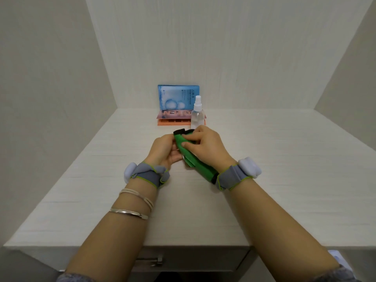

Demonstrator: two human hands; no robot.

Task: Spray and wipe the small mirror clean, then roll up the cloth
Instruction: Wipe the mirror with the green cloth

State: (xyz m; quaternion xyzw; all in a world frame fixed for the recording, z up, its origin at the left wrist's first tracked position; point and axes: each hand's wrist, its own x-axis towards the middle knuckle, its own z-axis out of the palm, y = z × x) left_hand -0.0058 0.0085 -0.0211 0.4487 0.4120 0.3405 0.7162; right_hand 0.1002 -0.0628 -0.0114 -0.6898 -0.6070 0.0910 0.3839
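Note:
A green cloth (190,159) with a black edge is folded into a long narrow strip above the middle of the white table (284,180). My left hand (162,151) grips its far end from the left. My right hand (207,145) lies over the top of that same end, thumb and fingers pinching it. The strip's near end reaches under my right wrist. A clear spray bottle (197,115) with a white cap stands just behind my hands. A pink-orange framed flat piece (175,119), which looks like the small mirror, lies at the back against the wall.
A blue packet (177,96) leans upright on the back wall behind the pink-orange piece. Walls close the table in on the left, right and back. A drawer with a metal handle (150,261) sits under the table's front edge.

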